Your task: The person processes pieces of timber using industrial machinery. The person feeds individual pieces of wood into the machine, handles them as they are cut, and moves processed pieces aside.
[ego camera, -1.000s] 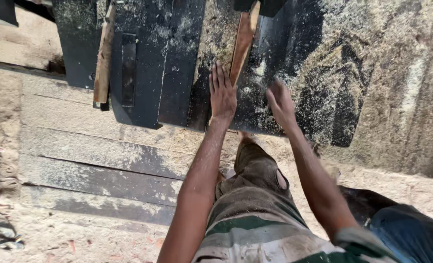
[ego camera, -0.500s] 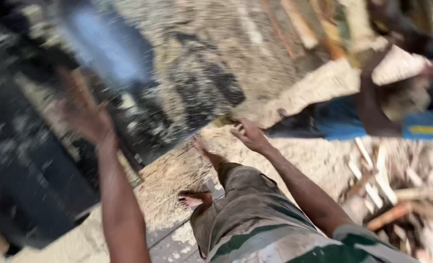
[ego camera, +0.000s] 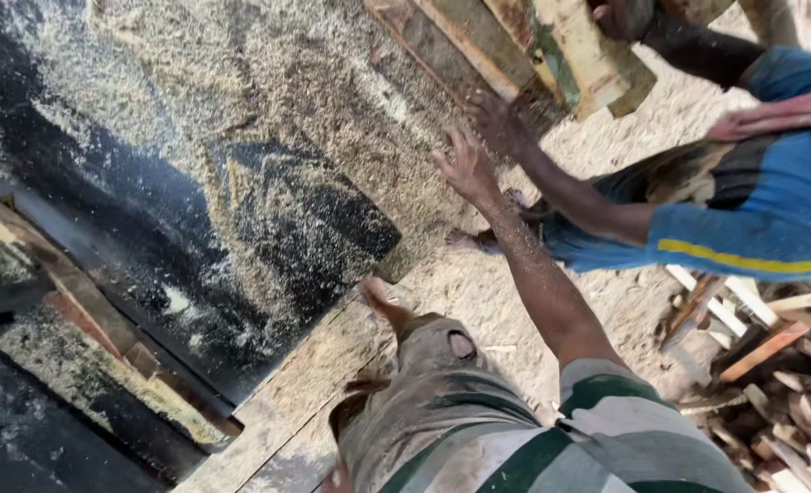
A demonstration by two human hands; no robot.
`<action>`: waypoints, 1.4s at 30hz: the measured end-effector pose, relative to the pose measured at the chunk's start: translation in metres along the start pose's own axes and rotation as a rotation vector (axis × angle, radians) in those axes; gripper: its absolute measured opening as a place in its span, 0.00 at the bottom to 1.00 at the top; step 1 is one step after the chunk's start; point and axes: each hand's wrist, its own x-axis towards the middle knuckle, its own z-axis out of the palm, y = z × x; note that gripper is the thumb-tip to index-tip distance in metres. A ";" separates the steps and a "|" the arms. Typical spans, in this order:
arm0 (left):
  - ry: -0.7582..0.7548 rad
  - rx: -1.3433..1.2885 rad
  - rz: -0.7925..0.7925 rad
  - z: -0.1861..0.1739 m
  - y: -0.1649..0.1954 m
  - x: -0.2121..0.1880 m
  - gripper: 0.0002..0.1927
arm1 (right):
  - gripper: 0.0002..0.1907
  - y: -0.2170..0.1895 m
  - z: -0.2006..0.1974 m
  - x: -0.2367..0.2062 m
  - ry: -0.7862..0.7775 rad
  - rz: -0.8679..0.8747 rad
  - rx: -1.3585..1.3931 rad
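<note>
Right hand: right hand [ego camera: 465, 164] is stretched out flat, fingers [ego camera: 445, 157] spread, nothing pinched, at the far right edge of the dark sawdust-covered metal desk [ego camera: 241, 183].
Left hand: out of view; fingers' state cannot be told.
Work thing: stack of pale rough-sawn wooden planks [ego camera: 533, 46] lies at the desk's far right corner, just beyond the fingertips; not yet grasped.
Co-worker: another person's hand [ego camera: 497, 123] rests beside the planks.
Progress: judged early; planks await lifting.
Surroundings: sandy sawdust floor [ego camera: 606, 301], pile of wooden offcuts [ego camera: 779, 365] right.
</note>
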 end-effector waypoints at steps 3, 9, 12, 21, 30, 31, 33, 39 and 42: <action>-0.198 -0.073 -0.151 -0.010 0.018 0.029 0.39 | 0.51 0.006 -0.031 0.044 0.415 -0.179 -0.386; -0.294 -0.111 -0.143 -0.031 0.041 0.063 0.37 | 0.74 0.083 -0.134 0.092 0.066 0.549 -0.804; -0.285 -0.112 -0.082 -0.033 0.031 0.050 0.36 | 0.71 0.091 -0.154 0.090 0.015 0.376 -0.837; -0.106 -0.457 0.367 -0.050 0.119 0.108 0.29 | 0.24 -0.055 -0.033 -0.079 -0.541 0.470 0.744; -0.466 -0.341 0.092 -0.086 0.165 0.038 0.44 | 0.43 -0.128 0.103 -0.342 -0.672 -0.341 0.773; -0.483 -0.348 0.028 -0.085 0.132 0.024 0.42 | 0.44 -0.121 0.101 -0.357 -0.796 -0.265 0.830; -0.521 -0.359 -0.084 -0.070 0.067 -0.005 0.38 | 0.47 -0.111 0.098 -0.385 -1.052 0.123 1.008; -0.635 -1.222 -0.169 -0.002 -0.049 -0.017 0.36 | 0.56 -0.145 0.156 -0.413 -1.178 0.750 1.310; -0.891 -1.723 -0.435 0.011 -0.083 -0.038 0.37 | 0.60 -0.181 0.190 -0.423 -1.380 0.725 1.496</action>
